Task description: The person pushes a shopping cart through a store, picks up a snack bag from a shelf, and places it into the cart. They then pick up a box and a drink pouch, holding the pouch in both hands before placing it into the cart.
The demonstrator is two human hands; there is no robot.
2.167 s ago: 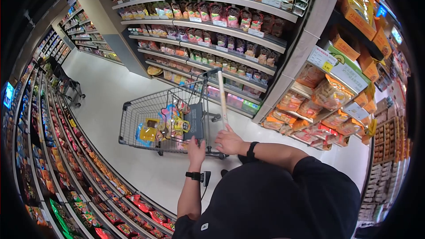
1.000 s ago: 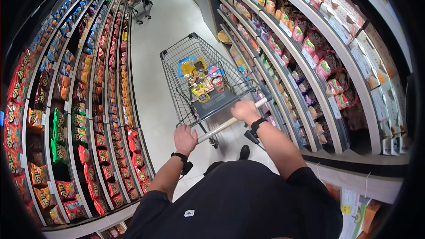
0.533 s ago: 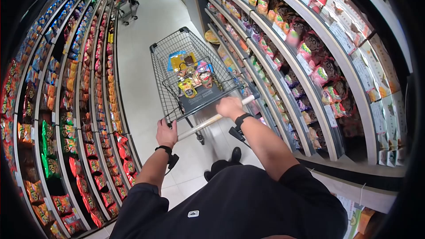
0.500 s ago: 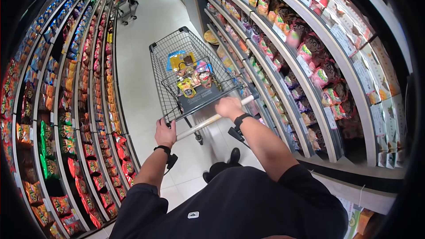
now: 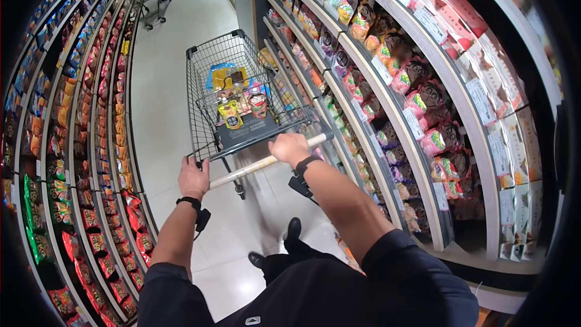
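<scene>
A wire shopping cart [image 5: 203,100] stands in front of me in the aisle. My right hand [image 5: 292,148] is wrapped around its pale push handle [image 5: 248,169], right of the middle. At the handle's left end, my left hand [image 5: 193,177] is closed on the bar, its fingertips against the dark corner. Inside the basket are a yellow pouch [image 5: 230,114], a round-faced red and white package [image 5: 258,104] and a blue and yellow bag [image 5: 226,77]. A dark grey panel [image 5: 245,133] with faint lettering covers the basket's near side. Both wrists wear black straps with small devices.
Shelves of colourful snack bags [image 5: 97,242] line the left side. On the right, tilted shelves [image 5: 363,66] hold packaged sweets and boxes, close to the cart's right side. Another cart [image 5: 151,0] is farther up the aisle. Pale floor tiles [image 5: 163,85] run ahead.
My feet have shifted into a stride, the shoes now farther apart. The cart and both hands appear farther left in view, and the shelves have shifted. Both hands keep their hold on the handle.
</scene>
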